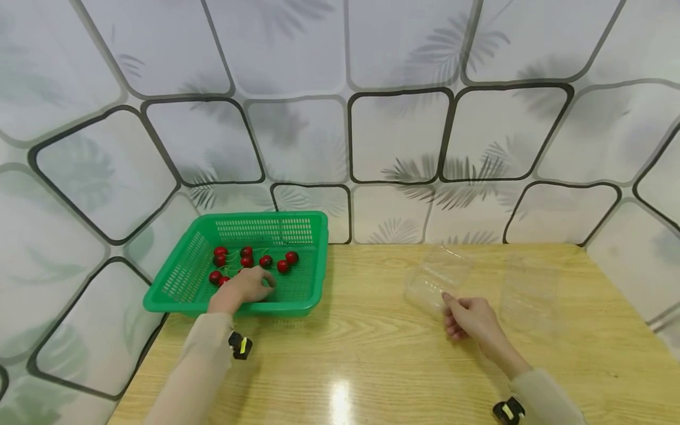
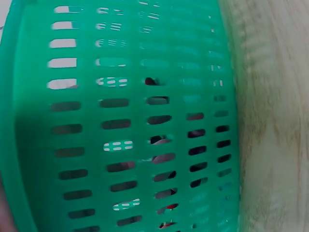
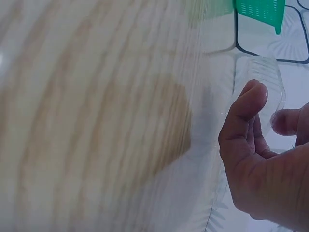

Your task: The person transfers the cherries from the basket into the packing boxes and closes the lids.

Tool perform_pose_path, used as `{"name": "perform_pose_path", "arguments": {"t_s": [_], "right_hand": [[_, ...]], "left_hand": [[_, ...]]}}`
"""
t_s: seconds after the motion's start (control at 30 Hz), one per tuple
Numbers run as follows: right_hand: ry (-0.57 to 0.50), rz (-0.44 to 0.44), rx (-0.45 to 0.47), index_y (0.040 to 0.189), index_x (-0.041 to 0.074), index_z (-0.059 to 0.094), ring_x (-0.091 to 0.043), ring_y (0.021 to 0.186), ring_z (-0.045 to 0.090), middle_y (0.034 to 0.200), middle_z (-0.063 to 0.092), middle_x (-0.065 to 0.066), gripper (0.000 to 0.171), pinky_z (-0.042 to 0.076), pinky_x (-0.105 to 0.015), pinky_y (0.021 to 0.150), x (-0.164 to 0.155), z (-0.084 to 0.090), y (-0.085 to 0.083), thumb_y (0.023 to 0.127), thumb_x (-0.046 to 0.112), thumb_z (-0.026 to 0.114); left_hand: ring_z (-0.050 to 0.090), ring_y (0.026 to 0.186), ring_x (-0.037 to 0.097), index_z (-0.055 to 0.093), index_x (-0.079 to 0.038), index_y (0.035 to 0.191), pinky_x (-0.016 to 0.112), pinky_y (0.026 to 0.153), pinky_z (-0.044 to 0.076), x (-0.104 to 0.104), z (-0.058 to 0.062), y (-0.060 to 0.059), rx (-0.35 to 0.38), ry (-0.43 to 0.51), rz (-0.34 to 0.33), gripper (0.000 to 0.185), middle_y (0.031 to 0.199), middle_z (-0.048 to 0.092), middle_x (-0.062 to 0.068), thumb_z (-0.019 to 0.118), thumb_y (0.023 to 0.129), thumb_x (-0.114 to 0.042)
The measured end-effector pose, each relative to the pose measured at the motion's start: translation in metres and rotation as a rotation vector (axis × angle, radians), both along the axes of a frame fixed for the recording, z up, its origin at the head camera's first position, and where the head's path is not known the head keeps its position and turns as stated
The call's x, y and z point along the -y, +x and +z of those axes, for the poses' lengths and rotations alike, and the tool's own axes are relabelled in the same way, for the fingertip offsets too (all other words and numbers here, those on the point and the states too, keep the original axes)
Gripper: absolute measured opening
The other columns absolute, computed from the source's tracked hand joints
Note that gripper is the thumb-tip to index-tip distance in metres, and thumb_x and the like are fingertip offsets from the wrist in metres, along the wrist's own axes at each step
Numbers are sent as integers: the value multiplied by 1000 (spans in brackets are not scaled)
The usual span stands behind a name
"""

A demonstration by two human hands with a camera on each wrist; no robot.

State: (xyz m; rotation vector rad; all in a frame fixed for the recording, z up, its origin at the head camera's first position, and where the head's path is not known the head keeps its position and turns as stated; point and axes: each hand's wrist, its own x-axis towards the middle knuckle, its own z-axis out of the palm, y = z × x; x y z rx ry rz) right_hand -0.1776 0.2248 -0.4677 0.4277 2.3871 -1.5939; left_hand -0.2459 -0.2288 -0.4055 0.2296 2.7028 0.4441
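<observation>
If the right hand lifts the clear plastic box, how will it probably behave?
The clear plastic box looks thin-walled and empty, so it is probably very light and may flex under the right hand. On the glossy wooden table it could slide easily when pushed.

Basket [image 1: 183,274] sat at table's [image 1: 372,354] back left corner, cherries [image 1: 247,260] inside, left hand [image 1: 241,288] in basket among them. Clear container [image 1: 432,280] lay right of centre, right hand [image 1: 473,319] touching its near edge; second clear container [image 1: 528,295] further right.

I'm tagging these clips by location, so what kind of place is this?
Probably a staged indoor tabletop: a bare wooden table closed in by printed leaf-pattern panels, with only a green basket of cherries and clear plastic containers.
</observation>
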Motion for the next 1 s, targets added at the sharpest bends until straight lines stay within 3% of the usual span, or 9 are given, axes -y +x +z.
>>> {"name": "perform_pose_path", "arguments": {"t_s": [0.27,0.4,0.73,0.87,1.0], "right_hand": [[1,24,12,86,-1,61,-12,57,57,66,59,-2,44,52,-25,51,-2,-3,6,107,36,52],[7,39,16,85,-1,62,-12,56,57,66,59,-2,45,51,-26,50,-5,-6,8,107,38,52],[8,53,13,82,-1,63,-11,55,57,64,59,-1,47,51,-25,50,-9,-6,14,106,38,54],[9,84,-2,81,-1,62,-11,57,58,66,61,-3,45,52,-24,51,-10,-4,21,106,36,56],[-29,63,-15,93,-6,64,-12,62,63,72,65,-4,36,57,-26,55,-12,-4,25,104,28,62]], "left_hand": [[62,120,43,53,0,142,58,96,54,-2,-2,-1,-28,-71,30,57,138,60,27,73,90,-13],[64,116,43,54,-1,141,57,92,55,-2,-5,-3,-39,-107,37,58,135,62,27,75,88,-14],[66,101,34,62,-2,134,50,80,57,-1,-11,-6,-71,-113,46,49,126,67,24,71,86,-3],[63,87,29,70,-3,125,40,65,51,-2,-8,-5,-101,-88,38,37,123,69,23,65,88,0],[66,80,25,74,-3,118,36,60,51,-1,-1,-1,-167,-45,24,28,118,73,20,60,95,-5]]}}
